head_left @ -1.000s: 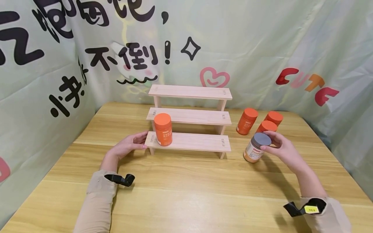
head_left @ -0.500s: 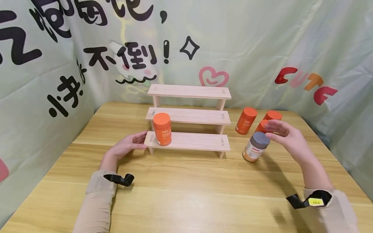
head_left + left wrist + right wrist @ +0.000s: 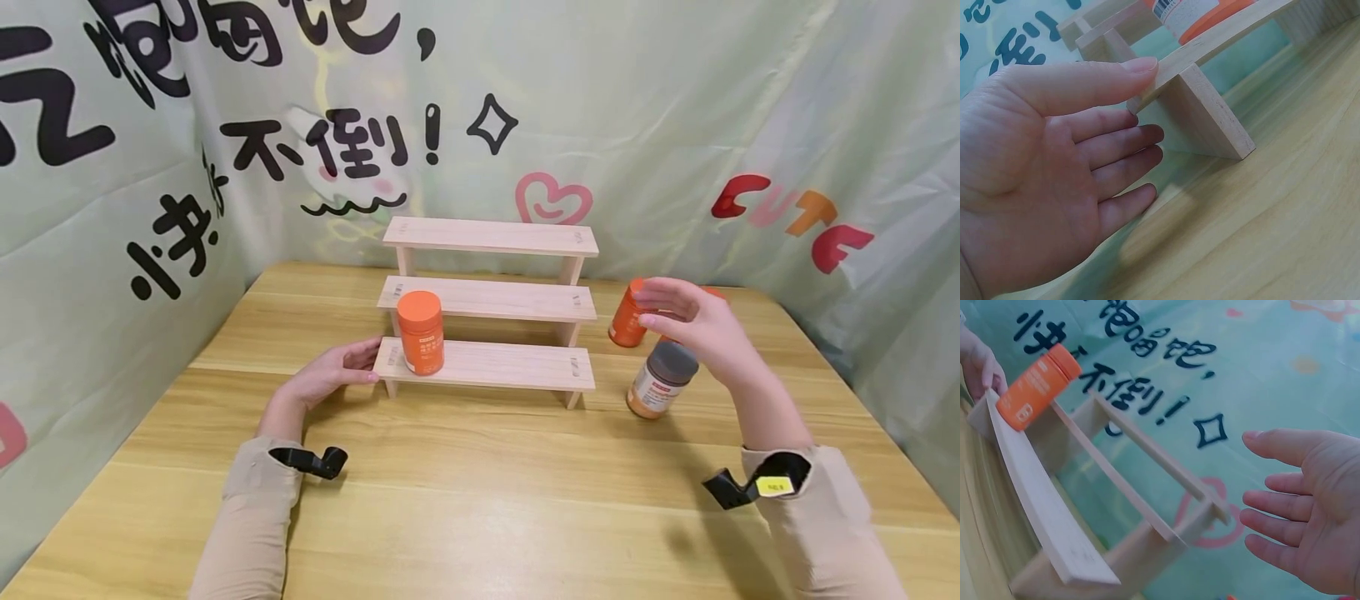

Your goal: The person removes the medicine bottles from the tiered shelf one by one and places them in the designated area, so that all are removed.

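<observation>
My left hand is at the left end of a three-step wooden display shelf, its thumb and index finger pinching the end of the lowest board. On that board, near the hand, stands an orange bottle with an orange lid. My right hand, fingers apart and holding nothing, hovers over the group of bottles at the right. Beside its fingertips is another orange bottle, partly covered. A grey-lidded bottle with a white label stands in front, below the hand. Further orange bottles are mostly hidden behind the hand.
The shelf's middle board and top board rise behind the lowest one. Wooden table surface stretches across the front. A printed curtain hangs behind and along both sides.
My right hand has let go of the grey-lidded bottle and moved up and left, over toward the orange bottle behind it. The left hand stays at the shelf.
</observation>
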The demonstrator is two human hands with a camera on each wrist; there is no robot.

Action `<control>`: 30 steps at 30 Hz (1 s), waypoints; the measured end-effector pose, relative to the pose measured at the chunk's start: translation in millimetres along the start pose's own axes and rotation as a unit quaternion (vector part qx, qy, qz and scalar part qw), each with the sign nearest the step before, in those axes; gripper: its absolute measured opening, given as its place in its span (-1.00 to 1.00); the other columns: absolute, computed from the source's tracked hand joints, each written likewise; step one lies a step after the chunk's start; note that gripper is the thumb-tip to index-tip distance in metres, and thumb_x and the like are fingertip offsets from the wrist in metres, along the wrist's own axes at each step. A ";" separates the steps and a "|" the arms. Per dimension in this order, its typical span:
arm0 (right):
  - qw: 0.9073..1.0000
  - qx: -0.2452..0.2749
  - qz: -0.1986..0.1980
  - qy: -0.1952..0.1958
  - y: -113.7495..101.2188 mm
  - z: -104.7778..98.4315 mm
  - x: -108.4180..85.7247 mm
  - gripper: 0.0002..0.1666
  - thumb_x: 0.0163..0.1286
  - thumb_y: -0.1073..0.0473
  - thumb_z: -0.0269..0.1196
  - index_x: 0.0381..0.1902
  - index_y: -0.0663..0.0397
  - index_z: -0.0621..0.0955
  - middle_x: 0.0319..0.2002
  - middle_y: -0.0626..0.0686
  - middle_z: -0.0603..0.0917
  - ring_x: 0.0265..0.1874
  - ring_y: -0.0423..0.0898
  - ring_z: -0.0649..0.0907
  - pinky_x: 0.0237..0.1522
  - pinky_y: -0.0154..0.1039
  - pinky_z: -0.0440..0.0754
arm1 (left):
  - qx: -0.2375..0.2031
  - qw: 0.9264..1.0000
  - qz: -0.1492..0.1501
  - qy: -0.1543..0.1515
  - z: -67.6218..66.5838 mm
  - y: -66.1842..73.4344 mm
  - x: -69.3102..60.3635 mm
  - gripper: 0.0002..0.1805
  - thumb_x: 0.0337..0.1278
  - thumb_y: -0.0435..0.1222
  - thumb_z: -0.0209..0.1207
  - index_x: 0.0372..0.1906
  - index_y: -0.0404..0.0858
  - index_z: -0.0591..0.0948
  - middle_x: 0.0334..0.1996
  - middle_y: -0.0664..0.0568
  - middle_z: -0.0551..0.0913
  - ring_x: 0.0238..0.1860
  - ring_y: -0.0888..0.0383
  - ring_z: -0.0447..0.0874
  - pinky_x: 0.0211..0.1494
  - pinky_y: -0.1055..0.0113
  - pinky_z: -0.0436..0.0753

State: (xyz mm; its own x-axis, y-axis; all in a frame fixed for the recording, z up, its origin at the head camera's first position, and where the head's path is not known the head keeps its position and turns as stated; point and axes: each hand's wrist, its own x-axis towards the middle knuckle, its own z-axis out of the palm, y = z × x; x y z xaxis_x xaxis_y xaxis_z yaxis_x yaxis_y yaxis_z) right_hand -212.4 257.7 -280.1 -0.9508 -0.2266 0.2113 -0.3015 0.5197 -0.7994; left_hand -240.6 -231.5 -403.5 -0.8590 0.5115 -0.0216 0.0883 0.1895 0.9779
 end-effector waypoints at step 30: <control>0.976 0.152 -0.066 -0.140 -62.0 127.0 65.6 -0.33 0.19 0.24 0.31 0.24 0.25 0.36 0.10 0.17 0.52 0.08 -0.01 0.50 0.13 -0.12 0.47 | 0.017 1.000 0.006 0.001 1.3 1.2 1.4 -0.14 0.11 -0.34 0.17 0.39 -0.51 -0.05 0.41 -0.31 -0.08 0.40 -0.19 -0.13 0.41 0.01 -0.09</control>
State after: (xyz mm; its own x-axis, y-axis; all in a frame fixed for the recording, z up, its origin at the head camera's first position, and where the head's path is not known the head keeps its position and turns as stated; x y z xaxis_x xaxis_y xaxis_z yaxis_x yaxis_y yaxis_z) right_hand -247.0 106.0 -288.1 -0.8354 -0.5136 0.1956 -0.3447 0.2125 -0.9143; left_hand -241.1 -229.5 -402.7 -0.8587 0.5124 -0.0088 0.1164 0.2117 0.9704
